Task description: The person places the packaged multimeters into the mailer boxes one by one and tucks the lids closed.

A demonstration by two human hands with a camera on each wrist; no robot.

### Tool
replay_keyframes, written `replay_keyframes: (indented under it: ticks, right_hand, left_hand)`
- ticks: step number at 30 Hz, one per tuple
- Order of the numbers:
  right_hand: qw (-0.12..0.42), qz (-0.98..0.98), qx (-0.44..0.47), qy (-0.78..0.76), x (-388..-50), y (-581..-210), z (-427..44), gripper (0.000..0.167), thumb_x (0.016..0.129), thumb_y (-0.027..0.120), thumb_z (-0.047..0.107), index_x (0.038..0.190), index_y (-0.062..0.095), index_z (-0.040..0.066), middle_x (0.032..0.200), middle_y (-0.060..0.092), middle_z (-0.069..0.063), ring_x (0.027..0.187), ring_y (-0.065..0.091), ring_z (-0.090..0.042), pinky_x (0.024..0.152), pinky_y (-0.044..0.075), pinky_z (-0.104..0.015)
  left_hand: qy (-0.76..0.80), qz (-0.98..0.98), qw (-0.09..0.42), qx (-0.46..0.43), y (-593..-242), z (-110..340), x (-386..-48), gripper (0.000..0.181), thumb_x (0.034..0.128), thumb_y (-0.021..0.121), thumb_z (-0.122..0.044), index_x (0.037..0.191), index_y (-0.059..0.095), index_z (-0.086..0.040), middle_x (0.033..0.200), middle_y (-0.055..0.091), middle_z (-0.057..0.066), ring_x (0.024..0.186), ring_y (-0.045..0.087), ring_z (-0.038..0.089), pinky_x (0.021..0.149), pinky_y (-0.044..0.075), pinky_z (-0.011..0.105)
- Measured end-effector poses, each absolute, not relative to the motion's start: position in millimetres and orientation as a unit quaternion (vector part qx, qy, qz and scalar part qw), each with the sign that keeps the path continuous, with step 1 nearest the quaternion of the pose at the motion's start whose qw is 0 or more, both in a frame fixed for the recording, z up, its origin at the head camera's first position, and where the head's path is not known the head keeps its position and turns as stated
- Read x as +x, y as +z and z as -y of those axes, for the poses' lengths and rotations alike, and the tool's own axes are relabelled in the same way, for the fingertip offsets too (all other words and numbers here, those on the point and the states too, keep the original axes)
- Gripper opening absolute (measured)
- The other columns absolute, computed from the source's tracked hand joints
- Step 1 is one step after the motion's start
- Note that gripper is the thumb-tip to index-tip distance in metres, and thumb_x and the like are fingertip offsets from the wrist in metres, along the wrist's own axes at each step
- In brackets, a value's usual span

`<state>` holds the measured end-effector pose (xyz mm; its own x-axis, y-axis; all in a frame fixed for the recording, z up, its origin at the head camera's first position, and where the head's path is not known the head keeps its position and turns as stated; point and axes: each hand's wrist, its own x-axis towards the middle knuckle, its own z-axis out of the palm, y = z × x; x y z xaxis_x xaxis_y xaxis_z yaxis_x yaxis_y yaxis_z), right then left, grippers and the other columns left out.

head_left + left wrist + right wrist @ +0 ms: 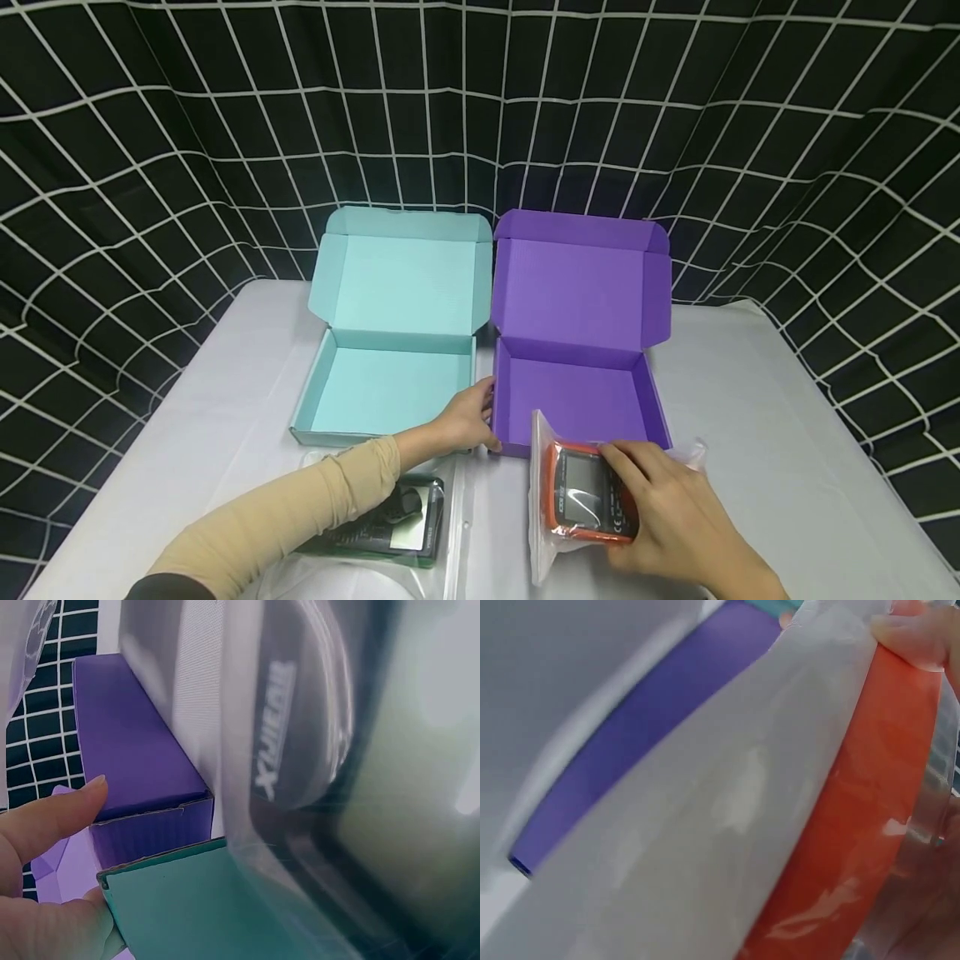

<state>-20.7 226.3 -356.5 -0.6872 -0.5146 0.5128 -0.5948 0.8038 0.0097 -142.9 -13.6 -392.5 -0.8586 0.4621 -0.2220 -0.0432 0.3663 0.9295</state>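
Note:
My left hand [461,421] is at the front left corner of the open purple box [573,400]. In the left wrist view its thumb [82,801] lies against that corner, and the other fingers reach into the gap beside the open teal box [390,387]. With my right hand [667,508] I grip an orange and black digital meter [585,496] inside a clear plastic bag [538,533]. The bagged meter is tilted, screen up, just before the purple box's front wall. In the right wrist view its orange side [855,802] shows through the plastic. Part of its face is hidden by my fingers.
Below my left forearm lies another clear zip bag [456,533] holding a black device with a screen [408,521] and a green edge. Both boxes stand side by side on a white-covered table [757,417], lids raised. A black grid-patterned curtain [480,100] encloses the back and sides.

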Motion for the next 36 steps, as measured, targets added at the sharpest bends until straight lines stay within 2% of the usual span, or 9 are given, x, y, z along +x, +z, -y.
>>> replay_keyframes:
  ticks: [13,24,36]
  right_hand:
    - [0.243,0.925,0.282,0.08,-46,-344,-231,0.089,0.032,0.082,0.037,0.111,0.064,-0.002,0.101,0.064,-0.013,0.085,0.065,-0.03,0.062,0.057,-0.044]
    - [0.23,0.929,0.279,0.08,-64,-342,-230,0.087,0.036,0.081,0.036,0.113,0.064,-0.002,0.103,0.064,-0.012,0.086,0.063,-0.026,0.061,0.056,-0.04]
    - [0.188,0.943,0.265,0.076,-84,-340,-230,0.09,0.04,0.082,0.038,0.117,0.063,-0.004,0.107,0.064,-0.016,0.089,0.063,-0.03,0.061,0.056,-0.041]
  left_hand:
    - [0.537,-0.802,0.229,0.123,-392,14,-144,0.104,0.0591,0.074,0.023,0.148,0.02,0.012,0.149,0.032,0.03,0.135,0.038,0.041,0.108,0.037,0.042]
    - [0.541,-0.801,0.228,0.116,-394,12,-143,0.105,0.0579,0.074,0.024,0.148,0.02,0.012,0.149,0.032,0.031,0.134,0.038,0.042,0.107,0.038,0.042]
    - [0.545,-0.796,0.233,0.121,-395,12,-144,0.104,0.0587,0.072,0.025,0.147,0.02,0.013,0.15,0.031,0.03,0.136,0.036,0.041,0.11,0.034,0.042]
